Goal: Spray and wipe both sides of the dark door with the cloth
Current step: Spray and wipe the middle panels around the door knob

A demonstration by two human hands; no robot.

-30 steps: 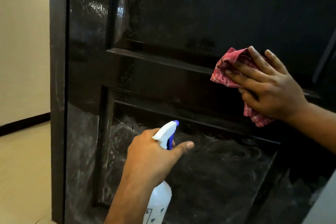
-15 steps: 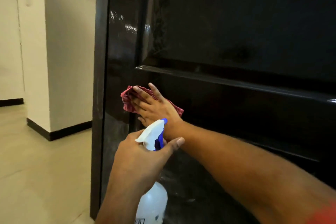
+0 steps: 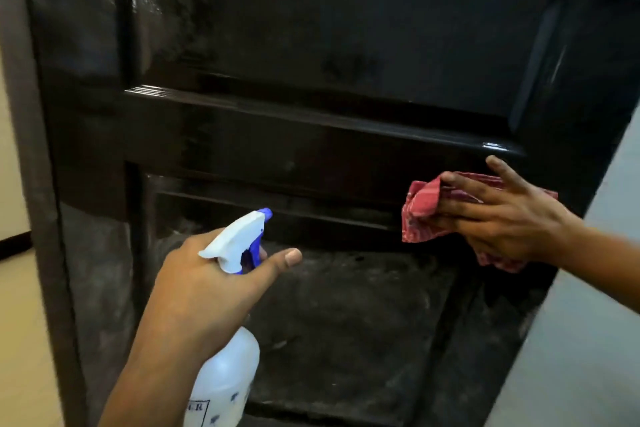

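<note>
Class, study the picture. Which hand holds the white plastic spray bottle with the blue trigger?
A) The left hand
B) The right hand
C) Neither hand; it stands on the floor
A: the left hand grips the neck of the white plastic spray bottle, while the right hand presses the red cloth against the dark door.

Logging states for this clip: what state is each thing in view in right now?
dark door: upper panel glossy, lower panel streaked grey.
cloth: bunched, pressed against the door.
spray bottle: upright, off the door, nozzle toward it.
left grip: holds the spray bottle's neck, thumb out.
right grip: straight fingers press the cloth to the door.
</note>
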